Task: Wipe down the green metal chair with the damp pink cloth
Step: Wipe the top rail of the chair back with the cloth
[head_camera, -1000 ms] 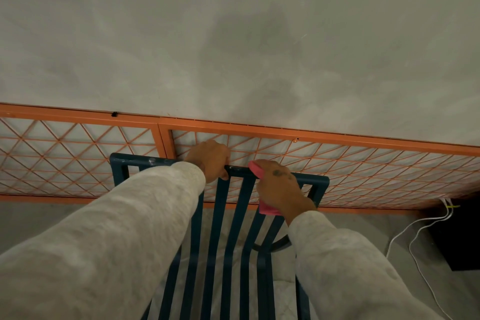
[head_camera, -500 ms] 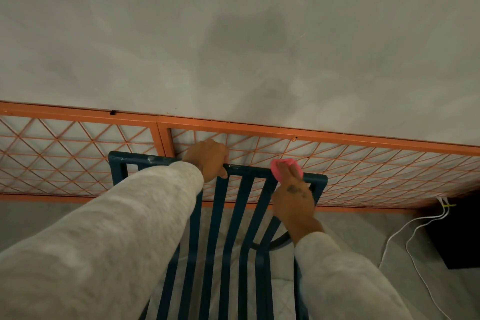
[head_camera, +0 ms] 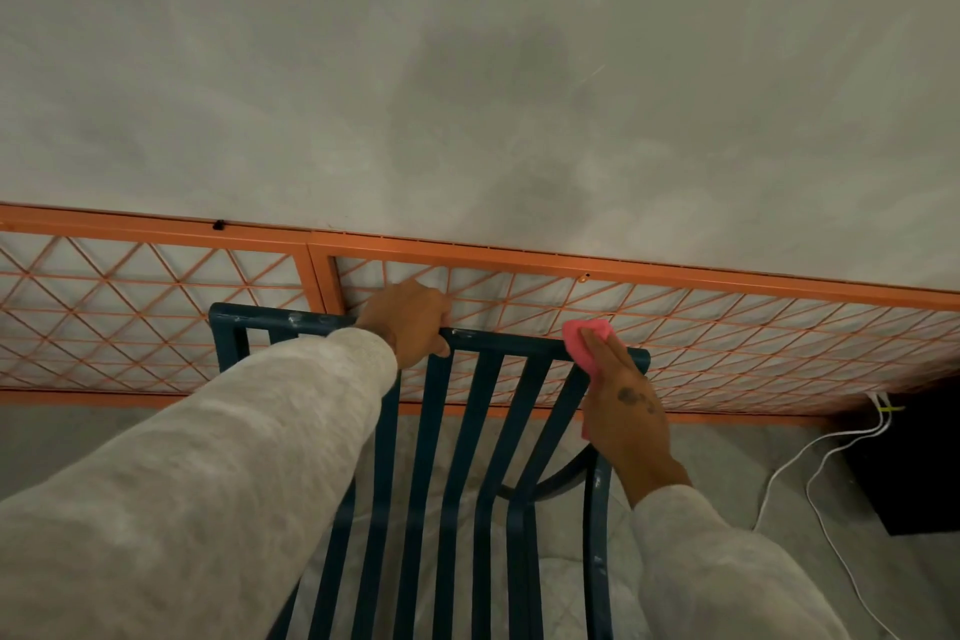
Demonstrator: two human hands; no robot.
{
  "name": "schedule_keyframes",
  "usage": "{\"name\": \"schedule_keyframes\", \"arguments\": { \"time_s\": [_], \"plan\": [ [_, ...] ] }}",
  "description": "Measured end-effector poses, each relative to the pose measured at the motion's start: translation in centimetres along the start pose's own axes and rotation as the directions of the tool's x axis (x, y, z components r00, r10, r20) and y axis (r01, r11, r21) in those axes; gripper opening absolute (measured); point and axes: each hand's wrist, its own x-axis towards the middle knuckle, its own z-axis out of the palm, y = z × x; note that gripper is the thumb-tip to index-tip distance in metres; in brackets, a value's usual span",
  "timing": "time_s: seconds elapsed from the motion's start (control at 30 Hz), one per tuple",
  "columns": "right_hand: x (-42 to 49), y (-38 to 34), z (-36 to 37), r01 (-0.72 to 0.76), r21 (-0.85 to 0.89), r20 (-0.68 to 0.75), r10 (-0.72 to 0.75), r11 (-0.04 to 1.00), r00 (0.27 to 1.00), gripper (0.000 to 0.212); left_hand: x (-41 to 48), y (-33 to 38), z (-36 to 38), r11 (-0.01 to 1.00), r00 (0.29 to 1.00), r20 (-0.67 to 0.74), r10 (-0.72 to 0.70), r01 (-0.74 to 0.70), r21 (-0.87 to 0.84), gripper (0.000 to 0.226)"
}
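The dark green metal chair [head_camera: 470,437] stands below me, its slatted back facing me and its top rail running left to right. My left hand [head_camera: 408,322] grips the middle of that top rail, fingers curled over it. My right hand [head_camera: 626,403] lies flat with fingers stretched forward, pressing the pink cloth [head_camera: 587,338] onto the right end of the top rail. Part of the cloth shows beyond my fingertips and a strip shows under my palm. Both arms wear light grey sleeves.
An orange metal lattice panel [head_camera: 727,333] leans along the grey wall right behind the chair. White cables [head_camera: 810,473] trail over the floor at the right beside a black box [head_camera: 914,473]. A pale quilted cushion [head_camera: 561,582] shows through the chair slats.
My right hand has slid the pink cloth rightward along the top rail, from near the middle to the right corner, flattening out over it. My left hand has kept its grip.
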Motion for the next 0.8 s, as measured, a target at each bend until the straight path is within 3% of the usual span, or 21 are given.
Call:
{"name": "schedule_keyframes", "arguments": {
  "time_s": [0.1, 0.17, 0.27, 0.37, 0.47, 0.67, 0.8],
  "plan": [
    [0.8, 0.0, -0.6, -0.170, 0.003, 0.027, 0.170, 0.985, 0.985, 0.075, 0.0, 0.0, 0.0, 1.000, 1.000, 0.002, 0.004, -0.004, 0.015, 0.026],
    [0.6, -1.2, -0.2, -0.203, 0.008, 0.015, 0.203, 0.979, 0.979, 0.075, 0.0, 0.0, -0.1, 1.000, 1.000, 0.004, 0.005, -0.005, 0.021, 0.027],
    [-0.2, -3.5, 1.2, -0.147, 0.051, -0.006, 0.147, 0.988, 0.989, 0.065, 0.1, 0.0, -0.1, 0.999, 1.000, 0.004, 0.013, -0.013, 0.029, 0.026],
    [-0.8, -5.8, 2.3, -0.093, 0.088, 0.069, 0.087, 0.992, 0.994, 0.060, 0.0, -0.1, 0.0, 0.999, 1.000, 0.006, 0.019, -0.019, 0.033, 0.026],
    [-0.1, -7.8, 2.0, -0.177, 0.215, 0.132, 0.151, 0.961, 0.980, 0.043, 0.1, -0.2, 0.2, 0.998, 1.000, 0.010, 0.030, -0.030, 0.051, 0.029],
    [0.6, -7.8, 0.8, -0.223, 0.496, 0.173, 0.156, 0.839, 0.972, 0.036, -0.1, -1.1, 0.0, 0.993, 0.993, 0.071, 0.096, -0.100, 0.056, 0.026],
    [-0.5, -7.1, 1.3, -0.196, 0.493, 0.177, 0.123, 0.848, 0.976, 0.041, -1.1, -3.6, -1.3, 0.995, 0.995, 0.066, 0.072, -0.076, 0.064, 0.052]
  ]
}}
